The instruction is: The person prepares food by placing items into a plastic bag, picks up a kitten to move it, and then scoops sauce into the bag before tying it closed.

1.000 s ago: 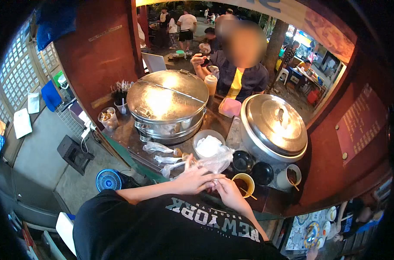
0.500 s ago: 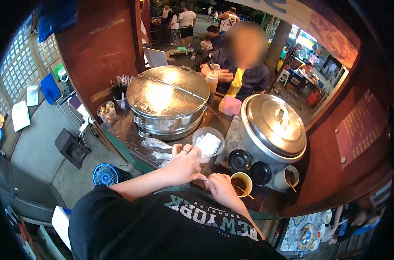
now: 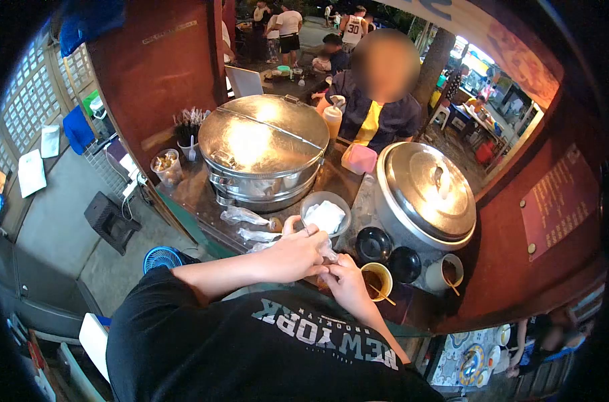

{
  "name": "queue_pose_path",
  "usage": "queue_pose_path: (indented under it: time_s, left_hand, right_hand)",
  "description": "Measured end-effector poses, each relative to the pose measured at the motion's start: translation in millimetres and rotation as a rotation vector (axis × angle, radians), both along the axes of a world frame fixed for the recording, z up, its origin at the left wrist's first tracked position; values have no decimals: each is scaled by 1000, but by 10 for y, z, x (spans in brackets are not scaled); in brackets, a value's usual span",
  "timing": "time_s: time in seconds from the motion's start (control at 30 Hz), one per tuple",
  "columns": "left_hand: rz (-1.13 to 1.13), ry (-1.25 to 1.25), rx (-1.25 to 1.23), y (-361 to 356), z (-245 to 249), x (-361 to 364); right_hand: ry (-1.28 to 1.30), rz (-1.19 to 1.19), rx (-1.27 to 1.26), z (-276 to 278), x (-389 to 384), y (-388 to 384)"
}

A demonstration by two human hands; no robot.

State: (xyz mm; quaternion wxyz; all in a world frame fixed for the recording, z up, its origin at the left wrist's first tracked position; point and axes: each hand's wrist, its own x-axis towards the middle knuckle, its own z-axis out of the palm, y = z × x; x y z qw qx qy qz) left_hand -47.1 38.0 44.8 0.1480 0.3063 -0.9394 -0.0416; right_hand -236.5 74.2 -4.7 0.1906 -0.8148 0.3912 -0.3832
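My left hand (image 3: 295,256) and my right hand (image 3: 348,280) meet over the near edge of the counter, fingers pinched together. Between them is a clear plastic bag (image 3: 328,252), mostly covered by my fingers; a bit of brownish content seems to show below. Just beyond stands a clear round tub (image 3: 307,202) with white plastic bags (image 3: 325,216) in it. Left of my left hand lie several tied clear bags (image 3: 243,216). Beside my right hand is a yellow cup (image 3: 383,273) of dark sauce with a stick in it.
A large round steel steamer (image 3: 264,151) and a lidded pot (image 3: 428,194) stand on the counter. Two black bowls (image 3: 373,245), another sauce container (image 3: 445,271), a pink container (image 3: 360,159) and a squeeze bottle (image 3: 332,122) are nearby. A person (image 3: 378,120) faces me across the counter.
My hands have drawn closer together around the bag, the right one moving slightly up. The person opposite has lowered a hand from near the squeeze bottle. The view has shifted slightly.
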Motion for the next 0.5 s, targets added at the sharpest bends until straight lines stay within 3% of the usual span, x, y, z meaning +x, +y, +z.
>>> queue_pose_path:
  time_s: [0.07, 0.2, 0.3, 0.4, 0.5]
  left_hand:
    - [17, -64, 33, -29, 55, 28]
    - [-21, 20, 210, -201, -64, 170]
    - [-84, -133, 564, -318, 67, 245]
    - [-93, 35, 177, -267, 230, 325]
    - [-43, -18, 284, -357, 463, 390]
  right_hand:
    - [-50, -23, 78, 55, -22, 24]
    - [2, -35, -49, 216, -43, 79]
    - [64, 22, -31, 338, -77, 88]
    - [127, 27, -85, 452, -75, 65]
    - [150, 25, -16, 555, -73, 40]
